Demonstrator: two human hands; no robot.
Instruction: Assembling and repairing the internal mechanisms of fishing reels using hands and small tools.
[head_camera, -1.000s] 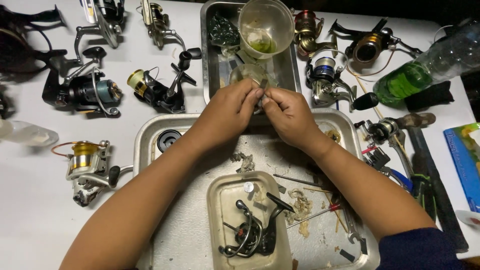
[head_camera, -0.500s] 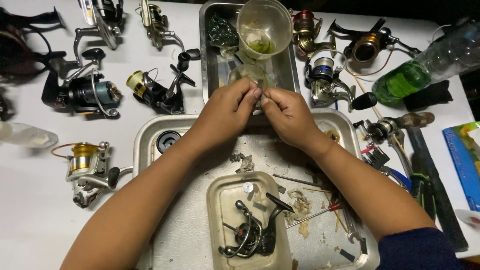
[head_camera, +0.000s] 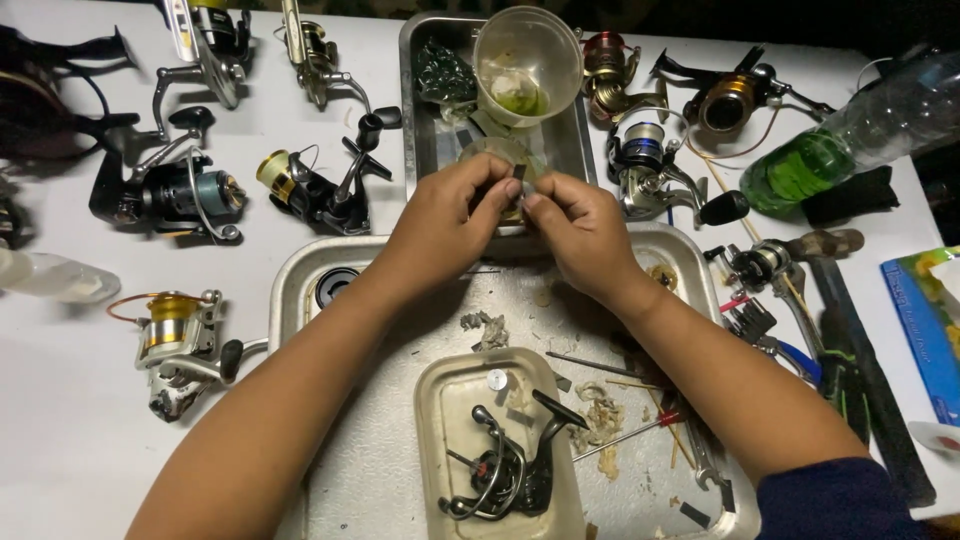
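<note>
My left hand (head_camera: 440, 222) and my right hand (head_camera: 582, 232) meet above the far rim of a large metal tray (head_camera: 300, 275). Together their fingertips pinch a small dark reel part (head_camera: 516, 176), mostly hidden by the fingers. Just beyond the hands lies a round clear lid (head_camera: 497, 153) and a clear plastic cup (head_camera: 527, 62) with greenish residue, both in a smaller metal pan (head_camera: 420, 120). Near my forearms a clear plastic tub (head_camera: 445, 400) holds a black spinning-reel body (head_camera: 505, 470).
Several fishing reels lie around the white table, among them a black and blue reel (head_camera: 165, 190), a gold-spooled reel (head_camera: 175, 335) and a silver reel (head_camera: 650, 170). A green-liquid bottle (head_camera: 850, 135) lies at right. Pliers and tools (head_camera: 800, 330) sit by the tray's right edge.
</note>
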